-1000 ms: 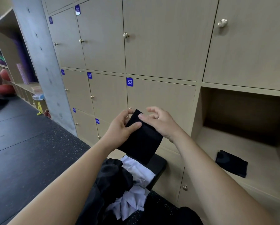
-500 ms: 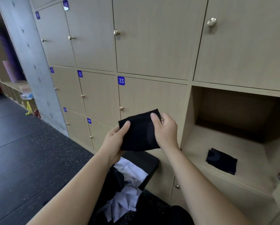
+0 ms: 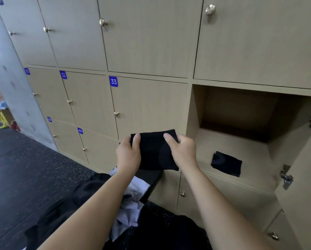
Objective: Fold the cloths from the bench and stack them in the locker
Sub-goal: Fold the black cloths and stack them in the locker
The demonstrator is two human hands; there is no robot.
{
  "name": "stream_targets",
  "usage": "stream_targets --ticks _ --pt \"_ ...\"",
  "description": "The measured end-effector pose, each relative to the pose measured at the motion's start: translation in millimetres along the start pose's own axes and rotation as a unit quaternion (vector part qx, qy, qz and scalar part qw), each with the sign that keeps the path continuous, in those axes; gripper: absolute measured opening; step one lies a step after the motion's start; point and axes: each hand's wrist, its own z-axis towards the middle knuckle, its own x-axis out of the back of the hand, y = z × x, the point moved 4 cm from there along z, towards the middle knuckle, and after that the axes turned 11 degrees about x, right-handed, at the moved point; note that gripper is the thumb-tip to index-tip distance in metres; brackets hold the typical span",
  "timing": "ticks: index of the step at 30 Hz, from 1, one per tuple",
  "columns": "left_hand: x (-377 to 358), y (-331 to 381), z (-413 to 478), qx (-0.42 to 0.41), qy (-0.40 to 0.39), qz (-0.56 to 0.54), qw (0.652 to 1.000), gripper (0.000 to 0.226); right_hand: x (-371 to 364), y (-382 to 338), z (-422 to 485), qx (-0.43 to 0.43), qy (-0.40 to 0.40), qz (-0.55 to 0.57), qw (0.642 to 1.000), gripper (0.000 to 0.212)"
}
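A folded black cloth is held flat in front of locker 33. My left hand grips its left edge, thumb on top. My right hand grips its right side, thumb on top. To the right, the open locker holds one folded black cloth lying on its floor. Below my arms, a heap of black cloths and white cloths lies on the dark bench.
The open locker's door hangs at the far right with metal hinges. Closed wooden lockers with round knobs fill the wall. A grey concrete pillar stands at the left. Dark speckled floor lies below.
The black cloth went from hanging long to a compact folded rectangle held by both hands. The view has shifted right and closer to the open locker.
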Motion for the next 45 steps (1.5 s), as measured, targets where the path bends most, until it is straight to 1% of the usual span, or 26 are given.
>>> stream_targets --ticks 3,5,6,8,9,11,12,14,16,17,19,20,22,23,25,26,28,30,35,39,45 --pt "-22 -3 -3 0.016 -0.042 -0.01 0.999 0.047 18 11 -11 -0.083 -0.045 0.124 0.988 0.041" --pt "-42 -4 -7 0.032 -0.069 0.0 0.997 0.045 35 22 -20 -0.116 -0.058 0.152 0.98 0.033" --pt "-53 -5 -10 0.042 -0.088 0.007 0.995 0.044 45 31 -23 -0.12 -0.045 0.146 0.981 0.035" --pt "-79 -7 -18 0.067 -0.152 0.003 0.986 0.041 67 53 -24 -0.121 0.008 0.099 0.988 0.045" --pt "-94 -9 -23 0.089 -0.197 -0.014 0.976 0.037 78 65 -25 -0.121 0.035 0.071 0.989 0.046" --pt "-123 -12 -34 0.147 -0.277 -0.063 0.948 0.021 98 87 -24 -0.123 0.08 0.033 0.989 0.044" --pt "-136 -14 -38 0.162 -0.303 -0.07 0.937 0.015 108 98 -25 -0.124 0.097 0.027 0.987 0.045" --pt "-161 -19 -42 0.174 -0.329 -0.056 0.926 0.012 125 117 -25 -0.138 0.115 0.022 0.983 0.051" --pt "-185 -27 -44 0.203 -0.339 -0.061 0.917 0.01 139 137 -27 -0.17 0.103 0.036 0.979 0.052" --pt "-197 -32 -45 0.219 -0.343 -0.066 0.911 0.009 145 148 -28 -0.193 0.087 0.05 0.976 0.048" --pt "-221 -40 -48 0.249 -0.346 -0.072 0.902 0.006 157 172 -32 -0.246 0.057 0.061 0.966 0.027" --pt "-234 -44 -49 0.26 -0.348 -0.074 0.898 0.004 165 184 -34 -0.269 0.057 0.063 0.959 0.017" --pt "-258 -48 -50 0.271 -0.347 -0.073 0.895 0.014 178 205 -35 -0.297 0.077 0.056 0.95 0.009" --pt "-269 -49 -49 0.271 -0.348 -0.065 0.895 0.015 183 215 -33 -0.304 0.087 0.048 0.948 0.005" --pt "-293 -48 -46 0.253 -0.362 -0.03 0.897 0.004 193 235 -23 -0.312 0.107 0.017 0.944 0.02" --pt "-304 -45 -44 0.24 -0.369 -0.015 0.898 0.003 197 245 -16 -0.312 0.117 -0.007 0.943 0.025" --pt "-327 -39 -37 0.213 -0.374 -0.007 0.902 0.009 206 259 0 -0.296 0.127 -0.071 0.944 0.026" --pt "-349 -34 -26 0.197 -0.371 -0.016 0.907 0.009 214 269 19 -0.269 0.13 -0.115 0.947 0.021" --pt "-397 -31 0 0.175 -0.38 -0.033 0.908 0.012 226 304 53 -0.251 0.149 -0.137 0.947 0.03" --pt "-421 -45 10 0.17 -0.388 -0.026 0.906 0.005 226 331 64 -0.253 0.151 -0.145 0.945 0.03" --pt "-437 -70 11 0.145 -0.408 -0.021 0.901 0.021 219 359 56 -0.264 0.158 -0.145 0.94 0.025"
